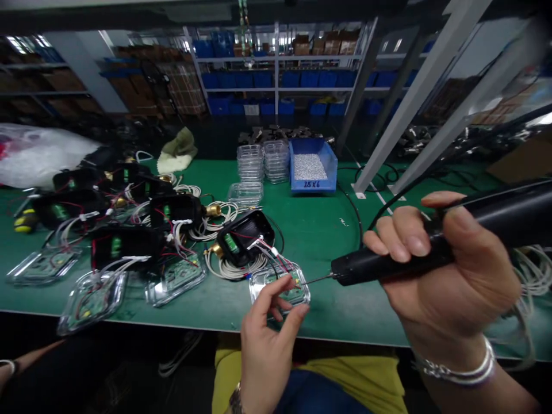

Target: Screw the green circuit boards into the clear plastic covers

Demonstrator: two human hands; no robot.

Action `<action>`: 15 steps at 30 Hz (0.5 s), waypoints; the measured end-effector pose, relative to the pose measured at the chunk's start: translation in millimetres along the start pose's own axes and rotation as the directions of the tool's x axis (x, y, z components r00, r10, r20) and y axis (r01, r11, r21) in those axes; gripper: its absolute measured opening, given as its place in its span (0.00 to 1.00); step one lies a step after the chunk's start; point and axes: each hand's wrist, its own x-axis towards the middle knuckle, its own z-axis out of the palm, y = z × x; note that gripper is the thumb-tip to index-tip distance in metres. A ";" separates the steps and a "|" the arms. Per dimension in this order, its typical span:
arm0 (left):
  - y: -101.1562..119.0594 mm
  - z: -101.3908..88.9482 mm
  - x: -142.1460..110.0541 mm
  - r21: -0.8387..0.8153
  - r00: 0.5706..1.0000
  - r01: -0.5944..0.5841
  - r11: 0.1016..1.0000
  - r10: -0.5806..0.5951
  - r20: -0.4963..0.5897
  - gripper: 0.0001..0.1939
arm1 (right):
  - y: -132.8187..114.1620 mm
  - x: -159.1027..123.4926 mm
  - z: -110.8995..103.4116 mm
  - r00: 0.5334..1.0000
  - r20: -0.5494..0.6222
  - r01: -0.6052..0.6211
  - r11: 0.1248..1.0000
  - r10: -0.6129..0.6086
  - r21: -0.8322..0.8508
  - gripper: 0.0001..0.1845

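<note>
My right hand [435, 270] is wrapped round a black electric screwdriver [452, 238]; its thin bit points left and touches a clear plastic cover [280, 284] holding a green circuit board. My left hand [269, 339] pinches the near edge of that cover between thumb and fingers at the front of the green mat [328, 230]. Red, white and black wires run from the cover up to a black housing [245, 236] with a coiled white cable beside it.
Several more black housings with wired clear covers [129, 241] lie to the left. Stacks of clear covers [263, 161] and a blue bin of screws [313, 167] stand at the back. A white bag [38, 152] is far left. Metal frame posts [414, 98] rise on the right.
</note>
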 end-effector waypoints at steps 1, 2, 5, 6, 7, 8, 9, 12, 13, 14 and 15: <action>2.5 -0.8 0.5 -0.061 0.998 0.050 0.997 -0.047 0.043 0.19 | 1.3 -4.0 3.1 0.999 0.024 -0.024 1.000 0.024 0.004 0.05; 4.2 -2.1 0.8 -0.114 0.992 0.096 0.989 -0.087 0.087 0.17 | 2.8 -7.4 5.6 0.998 0.046 -0.046 0.999 0.045 0.013 0.05; 3.8 -8.8 -0.9 -0.206 0.974 0.191 0.960 -0.159 0.160 0.12 | 7.1 -15.1 10.9 0.990 0.107 -0.098 0.994 0.092 0.055 0.05; 1.9 -11.4 -2.3 -0.206 0.971 0.206 0.956 -0.175 0.161 0.11 | 7.9 -17.3 12.4 0.988 0.123 -0.108 0.992 0.099 0.068 0.06; -0.4 -14.1 -4.1 -0.199 0.970 0.216 0.956 -0.187 0.154 0.11 | 8.3 -19.5 13.8 0.986 0.127 -0.119 0.990 0.109 0.075 0.06; -3.0 -16.6 -6.0 -0.190 0.971 0.220 0.957 -0.196 0.137 0.11 | 8.4 -21.5 15.2 0.985 0.125 -0.131 0.988 0.120 0.079 0.06; -5.5 -18.9 -7.8 -0.179 0.972 0.220 0.959 -0.201 0.119 0.11 | 8.0 -23.4 16.7 0.984 0.117 -0.143 0.987 0.133 0.079 0.06; -11.0 -24.8 -11.6 -0.158 0.978 0.208 0.965 -0.201 0.064 0.11 | 6.9 -27.8 20.3 0.982 0.091 -0.174 0.981 0.166 0.088 0.07; -11.9 -26.6 -12.1 -0.157 0.979 0.201 0.967 -0.195 0.051 0.11 | 7.0 -28.9 21.0 0.980 0.092 -0.185 0.978 0.176 0.095 0.07; -12.2 -28.3 -12.2 -0.155 0.981 0.192 0.969 -0.187 0.045 0.10 | 7.5 -29.8 21.3 0.979 0.099 -0.190 0.976 0.180 0.104 0.07; -12.2 -30.0 -12.2 -0.154 0.983 0.183 0.971 -0.179 0.043 0.10 | 8.4 -30.7 21.0 0.977 0.103 -0.198 0.974 0.187 0.111 0.07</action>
